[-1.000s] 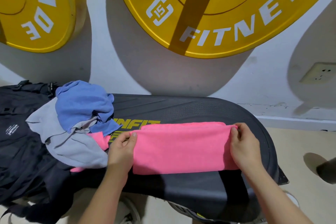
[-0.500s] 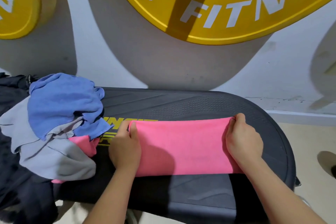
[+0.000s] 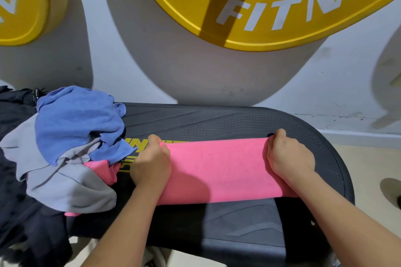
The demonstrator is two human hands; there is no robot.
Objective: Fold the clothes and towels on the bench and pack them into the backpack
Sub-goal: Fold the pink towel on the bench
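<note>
Grip: both are closed on the pink towel. The left grip (image 3: 152, 158) has its fingers curled over the towel's left short end, and the right grip (image 3: 288, 156) pinches the right end with the thumb up at the far corner.
Where it is: pink towel (image 3: 217, 169) lies flat across the middle of the table (image 3: 217, 119), pulled straight between the two hands.
Looks: bright pink, plain, smooth, no big wrinkles. It's a long narrow band, so I'd guess it's already folded lengthwise once.
Handling: soft, light, totally floppy. My guess is it sags the second it's lifted, so keep it taut. Not fragile, and it shouldn't slide much on that textured top.
Where to grab: the two short ends, right where the hands sit. Bringing one end over to the other would halve it.
Pile: blue towel (image 3: 78, 119) on top of a grey garment (image 3: 65, 188), with another pink piece (image 3: 102, 169) poking out underneath. All bunched up unfolded at the table's left end.
Backpack: dark backpack (image 3: 13, 180) is at the far left, touching the pile. Can't tell if it's open.
Progress: early I'd say, nothing looks packed.
</note>
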